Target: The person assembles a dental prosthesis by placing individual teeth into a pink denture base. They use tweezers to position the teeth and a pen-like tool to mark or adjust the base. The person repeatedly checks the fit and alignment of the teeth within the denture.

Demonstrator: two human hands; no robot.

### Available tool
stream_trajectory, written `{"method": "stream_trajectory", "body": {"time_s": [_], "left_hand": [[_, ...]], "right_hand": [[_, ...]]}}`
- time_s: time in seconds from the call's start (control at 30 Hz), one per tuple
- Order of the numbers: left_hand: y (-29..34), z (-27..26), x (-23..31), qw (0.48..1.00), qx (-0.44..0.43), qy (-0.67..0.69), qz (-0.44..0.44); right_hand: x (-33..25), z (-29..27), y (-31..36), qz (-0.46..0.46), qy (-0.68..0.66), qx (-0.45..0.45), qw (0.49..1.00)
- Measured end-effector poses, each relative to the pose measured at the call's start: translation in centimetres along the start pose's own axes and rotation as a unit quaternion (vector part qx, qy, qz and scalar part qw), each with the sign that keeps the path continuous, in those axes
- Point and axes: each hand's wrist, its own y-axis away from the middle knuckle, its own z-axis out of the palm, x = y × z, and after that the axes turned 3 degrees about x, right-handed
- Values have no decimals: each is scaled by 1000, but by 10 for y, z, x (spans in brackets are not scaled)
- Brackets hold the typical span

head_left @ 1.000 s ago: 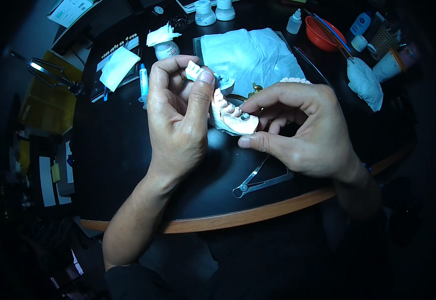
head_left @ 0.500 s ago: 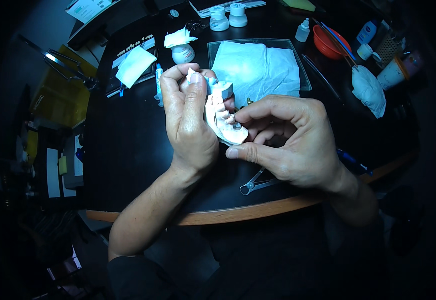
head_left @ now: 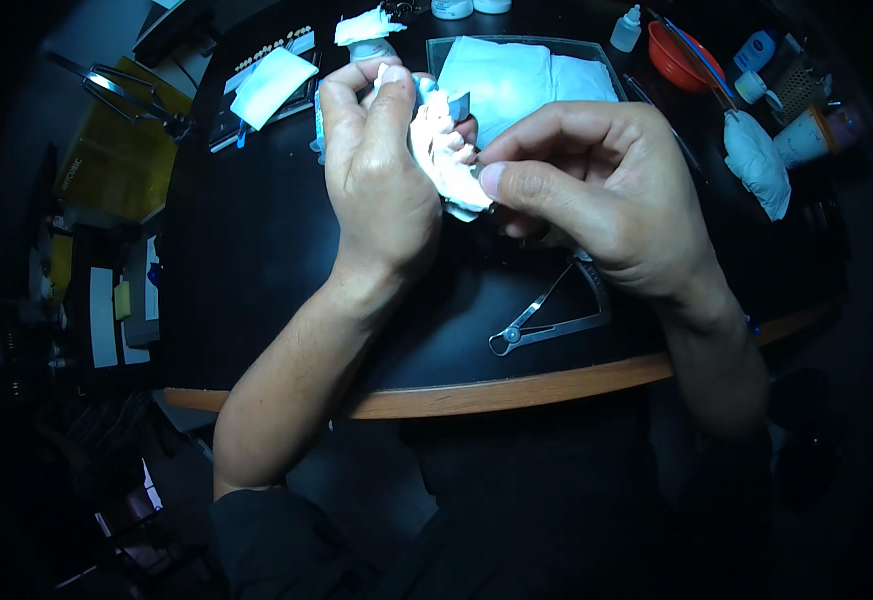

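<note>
My left hand [head_left: 381,180] is closed around a white plaster dental model [head_left: 443,165], with its thumb along the top. The model is tilted, and its row of teeth faces my right hand. A blue-grey block [head_left: 459,105] shows at its far side. My right hand [head_left: 611,190] pinches thumb and forefinger together at the model's near right end, beside the back teeth. Something small and dark sits at those fingertips, too hidden to name. Below my right hand, a metal caliper [head_left: 531,335] lies on the black table [head_left: 256,300].
A white cloth [head_left: 496,75] lies on a glass plate beyond my hands. To the right are a red bowl [head_left: 678,62], a dropper bottle [head_left: 626,30] and a wrapped white bundle [head_left: 756,165]. A tooth shade guide [head_left: 274,45] and paper sheet [head_left: 274,88] lie far left.
My right thumb has moved up from below the model to meet the forefinger at its end. The view has shifted, so both hands appear higher and more of the caliper shows.
</note>
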Motion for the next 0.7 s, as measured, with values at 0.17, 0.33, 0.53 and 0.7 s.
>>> {"method": "stream_trajectory", "body": {"time_s": [0.17, 0.33, 0.53, 0.7], "left_hand": [[-1, 0, -2, 998, -1, -62, 34], [-6, -15, -4, 852, -29, -456, 255], [-5, -12, -2, 853, -21, -462, 243], [-5, -13, -5, 879, -22, -425, 214]], "right_hand": [[0, -1, 0, -17, 28, 8, 999], [2, 0, 0, -50, 71, 20, 996], [5, -1, -1, -92, 96, 19, 991], [4, 0, 0, -82, 95, 20, 992]]}}
